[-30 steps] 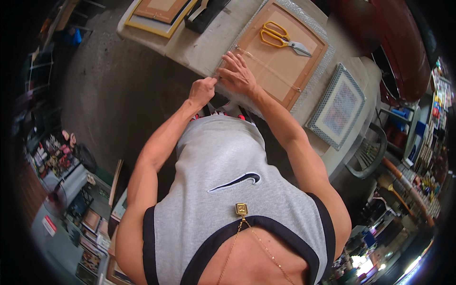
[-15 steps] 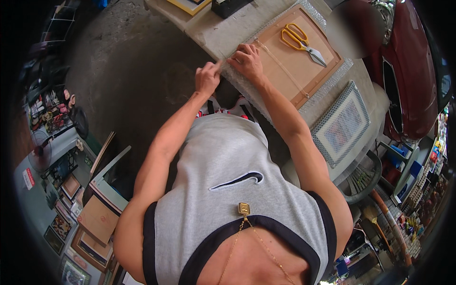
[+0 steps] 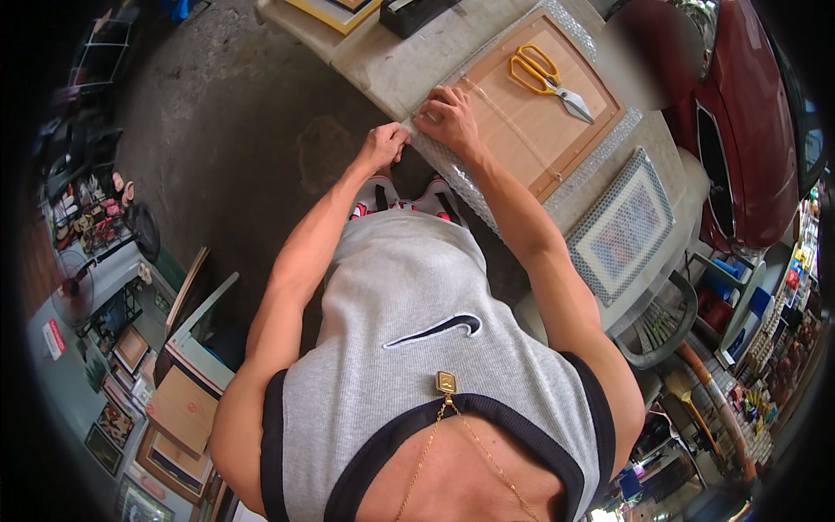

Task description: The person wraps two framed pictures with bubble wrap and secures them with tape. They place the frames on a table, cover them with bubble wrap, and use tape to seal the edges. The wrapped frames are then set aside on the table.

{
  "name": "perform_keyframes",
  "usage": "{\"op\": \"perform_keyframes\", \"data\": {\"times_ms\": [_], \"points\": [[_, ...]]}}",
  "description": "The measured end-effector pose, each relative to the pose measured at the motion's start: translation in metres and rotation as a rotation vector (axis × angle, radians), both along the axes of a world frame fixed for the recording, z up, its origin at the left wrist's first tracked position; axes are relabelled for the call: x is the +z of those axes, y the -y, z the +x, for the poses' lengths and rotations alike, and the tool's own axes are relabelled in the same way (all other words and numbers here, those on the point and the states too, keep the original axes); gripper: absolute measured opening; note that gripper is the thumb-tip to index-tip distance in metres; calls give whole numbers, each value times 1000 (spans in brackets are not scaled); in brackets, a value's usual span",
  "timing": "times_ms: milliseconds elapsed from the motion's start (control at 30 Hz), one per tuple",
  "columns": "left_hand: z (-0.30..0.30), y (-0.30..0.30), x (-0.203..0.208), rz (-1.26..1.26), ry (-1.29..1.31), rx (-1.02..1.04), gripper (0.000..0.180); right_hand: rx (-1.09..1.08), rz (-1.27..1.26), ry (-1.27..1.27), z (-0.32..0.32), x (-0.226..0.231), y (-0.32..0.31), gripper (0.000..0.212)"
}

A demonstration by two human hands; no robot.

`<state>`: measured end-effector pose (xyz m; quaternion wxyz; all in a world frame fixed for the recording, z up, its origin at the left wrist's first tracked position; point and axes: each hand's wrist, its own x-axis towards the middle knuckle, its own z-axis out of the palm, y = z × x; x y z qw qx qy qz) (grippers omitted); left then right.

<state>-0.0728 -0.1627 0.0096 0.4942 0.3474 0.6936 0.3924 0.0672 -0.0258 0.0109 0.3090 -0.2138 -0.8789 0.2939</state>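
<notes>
A wooden picture frame (image 3: 513,143) lies back side up on a sheet of bubble wrap (image 3: 470,188) at the table's near edge. A cord runs across its back. On the backing rest scissors (image 3: 548,81) with yellow handles. My left hand (image 3: 383,146) is just off the table corner, its fingers closed in a pinch at the wrap's left end. My right hand (image 3: 450,119) is closed close beside it, fingers curled on the wrap by the frame's left corner. What sits between the right fingertips is partly hidden by the hand.
On the table's (image 3: 383,74) right part lies a second frame (image 3: 624,228) wrapped in bubble wrap. At its far end are a yellow-edged frame (image 3: 348,19) and a black box (image 3: 416,12). A red car (image 3: 757,130) stands beyond, a plastic chair (image 3: 665,326) at the right.
My left hand has shifted slightly right and down, and its fingertips show more sharply. My right hand stays nearly in place. The scissors and frame have not moved on the table.
</notes>
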Motion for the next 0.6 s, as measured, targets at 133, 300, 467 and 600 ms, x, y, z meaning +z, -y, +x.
{"op": "perform_keyframes", "data": {"times_ms": [133,300,467,600], "points": [[-5,-34,23,-59,-12,-66,33,28,-71,-40,3,-6,-6,15],[-14,-86,25,-324,-22,-168,34,35,-281,-58,7,-4,-12,15],[-31,-109,16,-506,212,-214,32,22,-238,-80,2,-2,-10,18],[-40,-111,16,-442,131,-361,30,29,-247,-84,1,-5,-13,15]]}}
